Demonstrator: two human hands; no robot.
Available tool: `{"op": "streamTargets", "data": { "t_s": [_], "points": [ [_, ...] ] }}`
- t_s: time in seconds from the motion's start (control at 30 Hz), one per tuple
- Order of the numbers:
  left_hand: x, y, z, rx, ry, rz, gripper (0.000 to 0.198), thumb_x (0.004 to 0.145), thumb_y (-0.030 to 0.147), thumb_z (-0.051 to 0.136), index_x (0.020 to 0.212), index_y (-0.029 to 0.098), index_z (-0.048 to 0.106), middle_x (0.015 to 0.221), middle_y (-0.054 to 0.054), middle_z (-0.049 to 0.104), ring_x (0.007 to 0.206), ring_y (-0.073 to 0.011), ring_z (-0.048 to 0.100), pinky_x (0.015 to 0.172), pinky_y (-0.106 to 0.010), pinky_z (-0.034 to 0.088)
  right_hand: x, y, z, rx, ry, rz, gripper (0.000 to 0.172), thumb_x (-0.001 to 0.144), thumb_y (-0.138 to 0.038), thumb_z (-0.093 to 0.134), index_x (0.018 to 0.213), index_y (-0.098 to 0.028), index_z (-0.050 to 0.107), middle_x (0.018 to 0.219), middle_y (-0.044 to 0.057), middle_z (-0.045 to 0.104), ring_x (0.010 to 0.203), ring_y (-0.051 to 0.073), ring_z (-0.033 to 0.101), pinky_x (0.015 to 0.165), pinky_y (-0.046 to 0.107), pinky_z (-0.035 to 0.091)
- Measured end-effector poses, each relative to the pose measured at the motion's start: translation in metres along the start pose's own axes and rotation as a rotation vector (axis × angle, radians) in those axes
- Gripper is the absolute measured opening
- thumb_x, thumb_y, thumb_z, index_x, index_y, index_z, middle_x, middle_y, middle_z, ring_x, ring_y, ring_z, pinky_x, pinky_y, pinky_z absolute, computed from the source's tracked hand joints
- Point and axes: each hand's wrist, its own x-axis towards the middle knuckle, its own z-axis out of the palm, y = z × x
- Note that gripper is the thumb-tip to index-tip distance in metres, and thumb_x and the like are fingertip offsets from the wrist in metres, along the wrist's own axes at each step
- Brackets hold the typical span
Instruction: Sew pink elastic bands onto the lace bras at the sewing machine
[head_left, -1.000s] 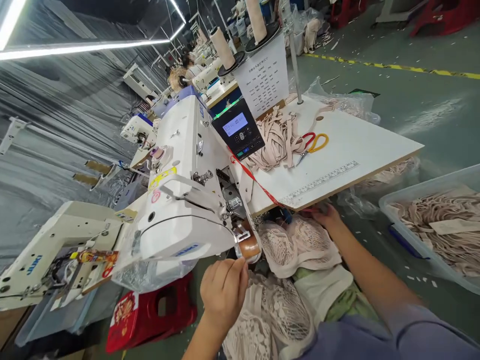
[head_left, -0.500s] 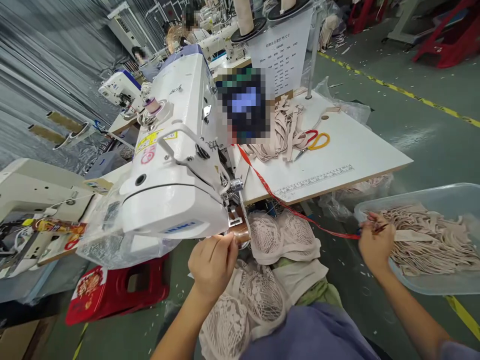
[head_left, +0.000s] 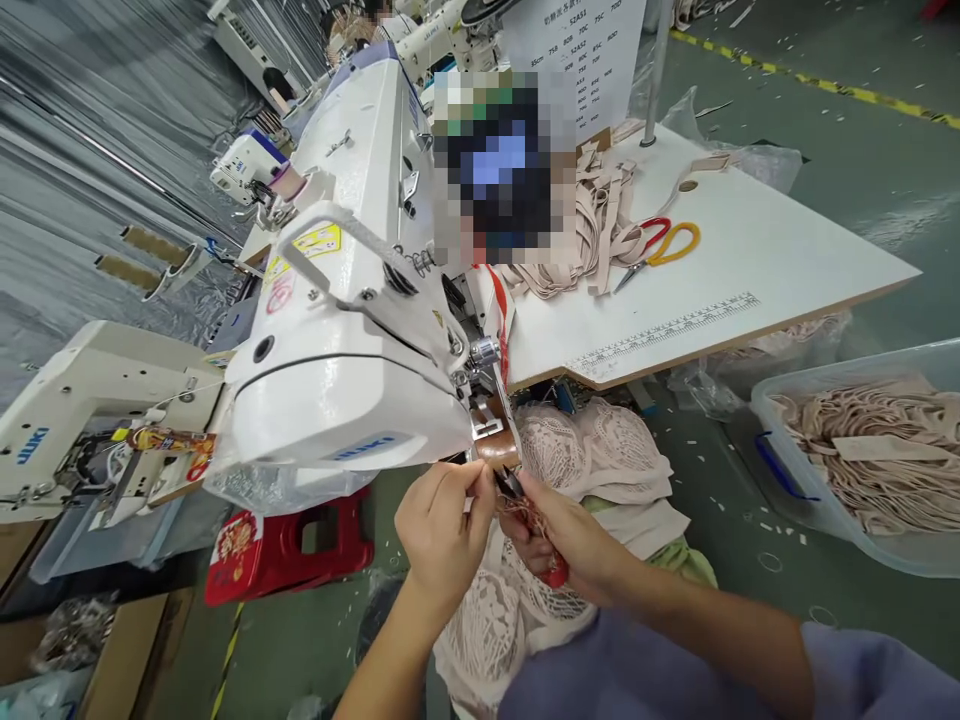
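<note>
My left hand (head_left: 444, 525) pinches at the front of the sewing machine (head_left: 337, 400), by the brown curved work arm (head_left: 497, 452) under the presser foot. What is between those fingertips is too small to make out. My right hand (head_left: 559, 530) is closed around red-handled thread snips (head_left: 511, 484), their dark blades close to my left fingertips. A red ribbon (head_left: 501, 320) hangs down beside the machine head. Beige lace bras (head_left: 626, 445) lie just beyond and below my hands, on my lap and against the table edge.
The white table (head_left: 780, 240) carries beige straps (head_left: 600, 225), yellow-and-red-handled scissors (head_left: 667, 243) and a printed ruler (head_left: 667, 330). A clear bin (head_left: 787, 500) of beige strips stands at right. A red stool (head_left: 292, 545) is at left, near another sewing machine (head_left: 97, 400).
My right hand has come from the bin side at right to the machine, bringing the thread snips beside my left hand. The red ribbon, stretched out before, now hangs by the machine.
</note>
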Motion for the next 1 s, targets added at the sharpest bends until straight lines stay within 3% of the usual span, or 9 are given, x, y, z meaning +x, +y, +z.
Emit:
{"op": "streamTargets", "data": {
  "t_s": [0.23, 0.4, 0.5, 0.6, 0.83, 1.0],
  "points": [
    [-0.005, 0.007, -0.005, -0.012, -0.058, 0.029, 0.007, 0.088, 0.009, 0.063, 0.088, 0.016, 0.062, 0.069, 0.0, 0.061, 0.059, -0.0097, 0.053, 0.055, -0.02, 0.04, 0.0, 0.004, 0.001, -0.024, 0.034, -0.231, 0.054, 0.079, -0.07, 0.063, 0.077, -0.021, 0.043, 0.061, -0.008, 0.039, 0.047, 0.005, 0.022, 0.044, 0.021, 0.014],
    [-0.002, -0.004, -0.003, -0.051, -0.047, -0.097, 0.009, 0.091, 0.013, 0.061, 0.083, 0.017, 0.063, 0.066, 0.003, 0.059, 0.058, -0.0086, 0.052, 0.057, -0.02, 0.039, -0.003, -0.002, -0.008, -0.09, 0.054, -0.302, 0.049, 0.087, -0.068, 0.057, 0.08, -0.02, 0.048, 0.059, -0.009, 0.036, 0.046, 0.005, 0.019, 0.043, 0.021, 0.014],
    [0.002, -0.015, 0.0, 0.038, 0.065, -0.231, 0.026, 0.088, 0.019, 0.062, 0.063, 0.018, 0.057, 0.055, 0.005, 0.051, 0.052, -0.009, 0.046, 0.053, -0.022, 0.035, -0.005, -0.003, -0.017, -0.034, 0.094, -0.3, 0.051, 0.084, -0.07, 0.059, 0.085, -0.02, 0.052, 0.06, -0.008, 0.04, 0.044, 0.004, 0.019, 0.042, 0.021, 0.012],
    [0.007, -0.018, 0.004, -0.016, 0.087, -0.401, 0.041, 0.086, 0.024, 0.063, 0.051, 0.019, 0.042, 0.05, 0.006, 0.041, 0.05, -0.0087, 0.04, 0.052, -0.023, 0.032, -0.007, -0.001, -0.025, 0.014, 0.108, -0.284, 0.055, 0.08, -0.073, 0.061, 0.088, -0.019, 0.054, 0.061, -0.008, 0.042, 0.044, 0.004, 0.019, 0.043, 0.021, 0.012],
    [0.012, -0.011, 0.008, -0.201, 0.08, -0.603, 0.037, 0.081, 0.029, 0.064, 0.052, 0.019, 0.043, 0.051, 0.007, 0.037, 0.052, -0.0092, 0.038, 0.052, -0.023, 0.032, -0.009, -0.002, -0.026, -0.033, 0.169, -0.261, 0.047, 0.076, -0.062, 0.07, 0.086, -0.02, 0.051, 0.061, -0.009, 0.041, 0.046, 0.004, 0.02, 0.043, 0.021, 0.013],
    [0.011, -0.011, 0.012, -0.25, 0.115, -0.634, 0.03, 0.08, 0.025, 0.066, 0.055, 0.019, 0.051, 0.052, 0.006, 0.042, 0.053, -0.0101, 0.042, 0.055, -0.023, 0.037, -0.009, -0.004, -0.026, -0.051, 0.192, -0.255, 0.043, 0.076, -0.056, 0.069, 0.081, -0.021, 0.047, 0.06, -0.01, 0.039, 0.046, 0.004, 0.018, 0.044, 0.021, 0.013]
  ]
}}
